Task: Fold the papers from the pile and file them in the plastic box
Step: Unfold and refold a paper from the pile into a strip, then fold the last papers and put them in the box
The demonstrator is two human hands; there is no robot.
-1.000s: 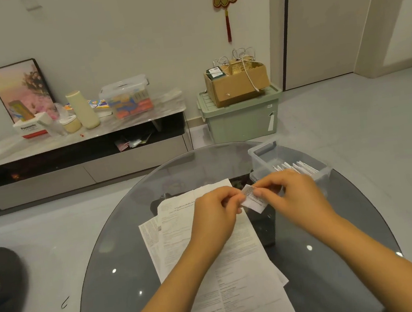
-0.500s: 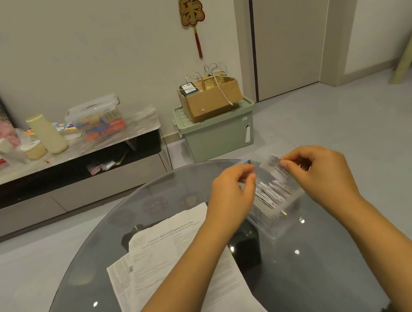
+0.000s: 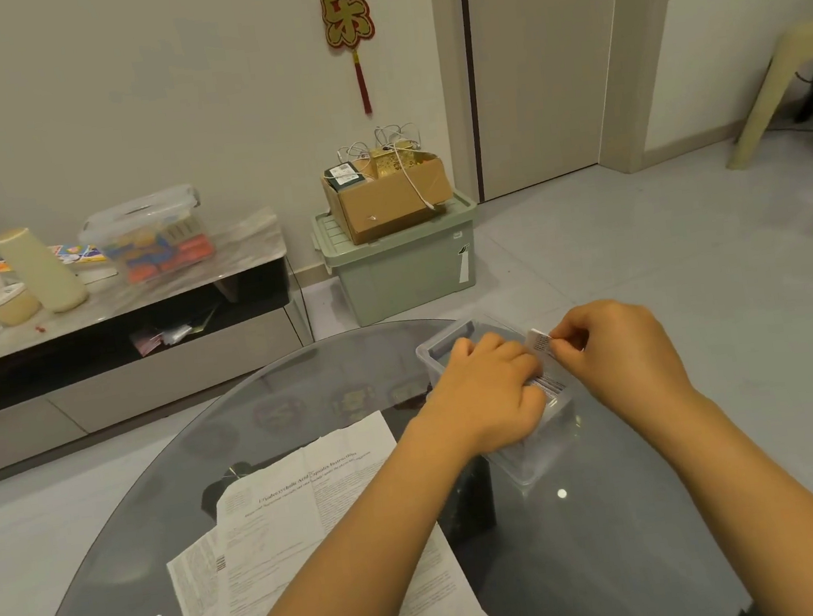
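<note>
1. Plainly, the right hand (image 3: 623, 359) pinches a small folded paper (image 3: 540, 343) between thumb and fingertips, holding it by one edge just above the far end of the clear plastic box (image 3: 534, 465) that stands on the glass table (image 3: 303, 400).
2. The left hand (image 3: 486, 400) lies over the box with its fingers bent down among the filed papers (image 3: 547, 385) already standing inside; whether it grips them or only presses them aside I cannot tell, since the fingertips are hidden.
3. The folded piece looks very light and, with its layers doubled, fairly stiff for its size, so an edge pinch should carry it without drooping. I judge it may spring open at the fold if the pinch slackens, so the hold belongs near the folded side, with the free edge going down first.
4. The filed pieces are thin and lean loosely; they likely slide against one another, so the left fingers need to hold a gap open while the new piece drops in.
5. The box seems light and smooth on glass, and a hard push could skid it; the left hand resting on it helps to steady it.
6. The pile of flat sheets (image 3: 288, 534) lies near the table's front, partly under the left forearm. These are large, limp and creased, best lifted by a corner.
</note>
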